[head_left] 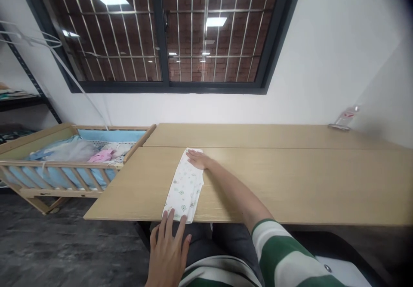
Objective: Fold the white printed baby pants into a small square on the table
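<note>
A small white patterned garment (pixel 184 184) lies folded into a long narrow strip on the wooden table (pixel 290 179), running from the front edge toward the middle. My left hand (pixel 169 248) lies flat with fingers apart, its fingertips resting on the garment's near end at the table edge. My right hand (pixel 197 158) reaches forward and lies flat on the garment's far end, fingers stretched out. Neither hand grips the cloth.
A wooden baby crib (pixel 64 162) with blue lining and heaped clothes stands against the table's left side. A small clear stand (pixel 343 119) sits at the far right by the wall. A barred window (pixel 161 33) fills the wall above. A dark shelf (pixel 19 100) is at far left.
</note>
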Tool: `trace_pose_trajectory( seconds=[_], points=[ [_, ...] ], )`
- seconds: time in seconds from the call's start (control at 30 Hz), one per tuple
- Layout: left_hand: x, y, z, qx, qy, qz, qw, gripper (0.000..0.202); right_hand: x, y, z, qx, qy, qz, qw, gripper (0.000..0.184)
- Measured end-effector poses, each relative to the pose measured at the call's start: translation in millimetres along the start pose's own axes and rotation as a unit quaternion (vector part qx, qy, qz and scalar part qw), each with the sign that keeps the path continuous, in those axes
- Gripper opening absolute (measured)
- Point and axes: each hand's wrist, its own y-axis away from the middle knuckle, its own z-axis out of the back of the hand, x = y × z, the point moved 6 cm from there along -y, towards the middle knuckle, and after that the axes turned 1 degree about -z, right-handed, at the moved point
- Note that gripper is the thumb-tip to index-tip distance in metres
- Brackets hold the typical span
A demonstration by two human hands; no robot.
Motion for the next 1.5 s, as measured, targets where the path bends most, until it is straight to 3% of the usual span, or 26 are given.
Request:
trace_pose_trajectory(
  seconds=[0.2, 0.43, 0.6, 0.77, 0.9, 1.0, 1.13, 1.23, 1.37, 1.5],
  points=[
    [-19.4, -8.0, -3.1, 0.004, 0.011, 0.002, 1.0, 0.046, -8.5, 12.5, 10.8, -0.019, -0.013, 0.013, 1.0, 0.052],
    [-50.5, -26.4, -8.2, 0.024, 0.061, 0.011, 0.998, 0.043, -12.1, 31.7, 34.3, -0.08, 0.058, 0.001, 0.995, 0.048],
    [-32.1, -34.4, -7.5, 0.02, 0.148, -0.016, 0.989, 0.038, 13.9, 71.6, 47.5, -0.137, 0.087, 0.02, 0.987, 0.051],
    [-7.3, -40.3, -9.3, 0.033, 0.205, -0.062, 0.976, 0.027, 66.3, 152.4, 48.7, -0.1, -0.025, 0.086, 0.991, 0.03],
    [0.9, -41.8, -12.1, 0.044, 0.225, -0.118, 0.966, 0.026, 105.0, 223.3, 35.6, -0.06, -0.091, 0.118, 0.987, 0.03],
    [5.1, -41.3, -15.6, 0.037, 0.237, -0.149, 0.959, 0.029, 115.4, 259.8, 10.2, -0.059, -0.085, 0.118, 0.988, 0.037],
    [9.2, -42.7, -16.2, 0.017, 0.256, -0.146, 0.956, 0.028, 112.1, 283.2, -20.2, -0.148, -0.04, 0.104, 0.983, 0.035],
    [7.5, -45.0, -11.2, 0.01, 0.274, -0.15, 0.95, 0.031, 112.2, 290.3, -29.6, -0.194, -0.044, 0.107, 0.974, 0.037],
    [2.9, -44.9, -0.2, 0.012, 0.317, -0.157, 0.935, 0.03, 119.6, 296.4, -23.0, -0.19, -0.093, 0.089, 0.973, 0.034],
    [-0.7, -40.2, 14.9, 0.026, 0.349, -0.145, 0.925, 0.029, 132.1, 305.6, -1.9, -0.162, -0.143, 0.05, 0.975, 0.028]
  ],
)
